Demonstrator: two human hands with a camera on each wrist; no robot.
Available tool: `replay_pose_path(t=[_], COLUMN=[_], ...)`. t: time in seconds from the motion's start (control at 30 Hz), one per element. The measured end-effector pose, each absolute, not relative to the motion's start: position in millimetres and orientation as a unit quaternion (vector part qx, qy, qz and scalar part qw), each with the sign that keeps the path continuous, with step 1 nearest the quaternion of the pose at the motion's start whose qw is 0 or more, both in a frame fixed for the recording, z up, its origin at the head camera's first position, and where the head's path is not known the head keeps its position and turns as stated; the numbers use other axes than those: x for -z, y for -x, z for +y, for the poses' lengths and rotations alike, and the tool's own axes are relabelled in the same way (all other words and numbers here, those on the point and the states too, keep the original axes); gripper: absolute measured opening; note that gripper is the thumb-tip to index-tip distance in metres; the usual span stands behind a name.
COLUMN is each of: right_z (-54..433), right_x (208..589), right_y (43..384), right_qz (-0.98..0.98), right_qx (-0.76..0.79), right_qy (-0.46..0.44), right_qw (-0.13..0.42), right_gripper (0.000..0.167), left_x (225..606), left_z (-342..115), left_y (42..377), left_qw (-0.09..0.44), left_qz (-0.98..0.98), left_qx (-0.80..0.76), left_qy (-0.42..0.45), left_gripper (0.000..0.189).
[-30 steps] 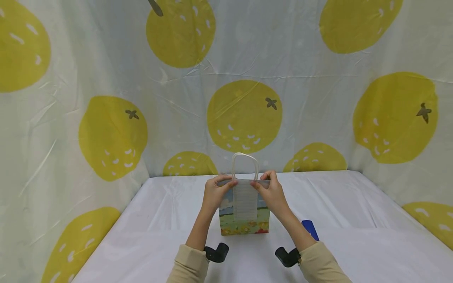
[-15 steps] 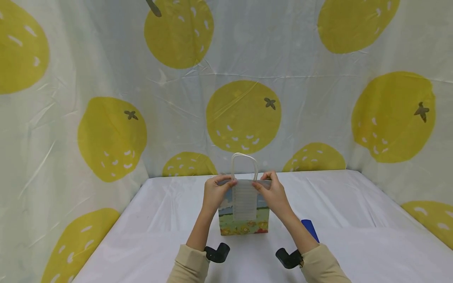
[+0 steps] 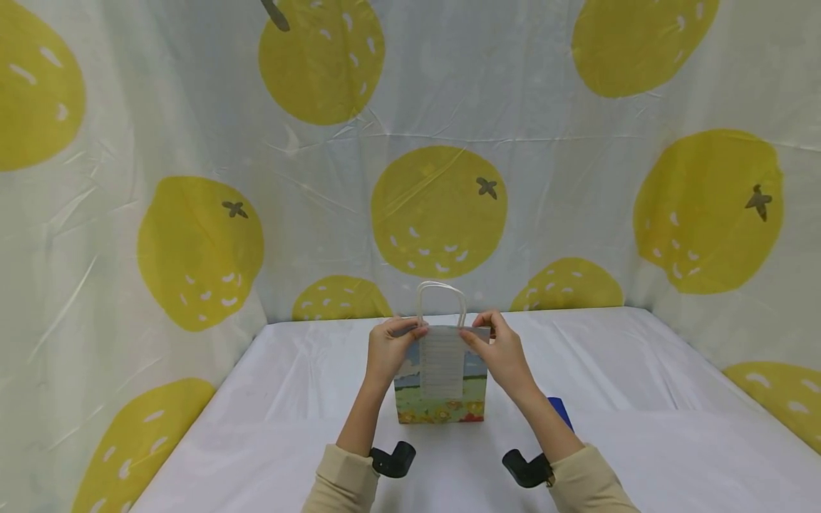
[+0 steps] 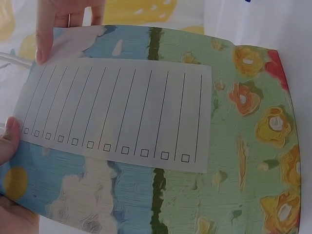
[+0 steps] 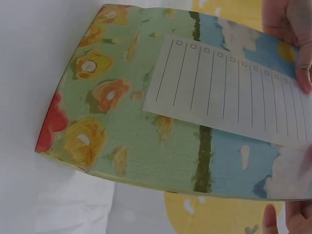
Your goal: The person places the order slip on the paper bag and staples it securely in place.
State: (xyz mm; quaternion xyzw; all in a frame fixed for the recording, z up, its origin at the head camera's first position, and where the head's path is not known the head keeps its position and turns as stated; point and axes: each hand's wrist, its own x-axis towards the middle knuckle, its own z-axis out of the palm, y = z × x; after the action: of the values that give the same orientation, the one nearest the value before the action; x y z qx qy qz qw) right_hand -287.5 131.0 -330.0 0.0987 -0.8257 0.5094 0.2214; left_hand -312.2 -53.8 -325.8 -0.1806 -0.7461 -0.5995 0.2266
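"Paper bag (image 3: 474, 388) first: where is it?"

"Held upright at the middle of the white-covered bench (image 3: 308, 370). Whether its base rests there, I can't tell. A lined sheet (image 3: 441, 365) lies over the front panel, its top end near the bag's rim."

"And the left grip (image 3: 388, 349)?"

"Narrow: it pinches the rim, thumb in front by the sheet's upper corner, fingers going behind. The right grip (image 3: 502, 349) mirrors it at the other corner."

"How would you do that well?"

"I'd judge it a matter of lining up and holding flat. Square the sheet's top to the rim, give both thumbs the same light pressure, and draw outward just enough to tauten the panel. Squeezing hard could crease the wall; uneven thumbs could skew the sheet. Whether it's stuck down, I can't see."

"Materials?"

"Stout paper for the bag, by its look, printed with a painted meadow: brushy streaks, blue sky, orange and yellow flowers, red at a lower corner. The sheet is a pale, thin rectangle, ruled across, with a little square box at one end of each line. A white, cord-like handle (image 3: 441, 286) arches above the rim, probably bendy."
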Motion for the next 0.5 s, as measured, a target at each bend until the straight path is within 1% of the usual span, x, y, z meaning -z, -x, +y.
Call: replay_pose_path(t=[0.17,0.27,0.5], right_z=[134,137,145], right_x=[330,330,334], right_y=[285,283,278], right_qz=[-0.822,-0.82,-0.82], right_qx=[-0.516,-0.516,-0.518], right_qy=[-0.102,-0.105,-0.09], right_qw=[0.218,0.225,0.227], right_gripper=[0.027,0.025,0.033], left_x=[326,325,325], left_z=[-54,-53,-53], left_y=[312,312,313], left_qw=[0.229,0.227,0.228], left_qz=[-0.744,-0.749,-0.751], left_qx=[0.6,0.596,0.596], left_qy=[0.183,0.181,0.171], left_gripper=[0.015,0.015,0.013])
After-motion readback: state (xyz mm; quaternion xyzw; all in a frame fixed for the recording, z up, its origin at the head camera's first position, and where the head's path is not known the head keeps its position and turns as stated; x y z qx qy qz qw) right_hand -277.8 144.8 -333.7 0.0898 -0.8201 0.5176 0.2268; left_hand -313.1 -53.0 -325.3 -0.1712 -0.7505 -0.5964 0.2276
